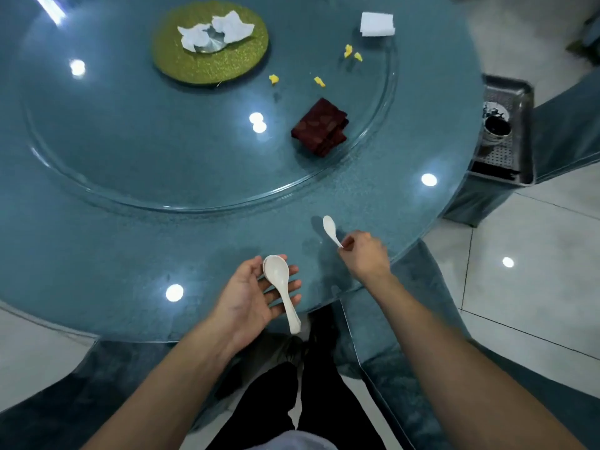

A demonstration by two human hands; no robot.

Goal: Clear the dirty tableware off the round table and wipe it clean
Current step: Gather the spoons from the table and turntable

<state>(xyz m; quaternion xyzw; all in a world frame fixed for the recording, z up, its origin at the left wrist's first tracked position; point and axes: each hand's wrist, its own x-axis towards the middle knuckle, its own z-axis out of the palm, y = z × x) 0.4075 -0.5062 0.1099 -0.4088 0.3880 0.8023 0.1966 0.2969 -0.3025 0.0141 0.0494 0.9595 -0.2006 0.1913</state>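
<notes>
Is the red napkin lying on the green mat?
No, the red napkin lies on the glass turntable, apart from the green mat, which holds crumpled tissues.

Left hand [256,287] palm-up, fingers relaxed, right hand [365,253] fingers pinched, forearms extended

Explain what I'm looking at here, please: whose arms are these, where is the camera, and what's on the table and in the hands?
There is no robot: a person wears a camera on the head, looking down at their own bare hands. The left hand cradles white spoons, seemingly stacked, on its palm. The right hand pinches another white spoon by its handle. On the round glass table lie a green mat with crumpled tissue, yellow scraps, a folded dark red cloth and a white napkin. A metal bin beside the table holds dishes.
</notes>
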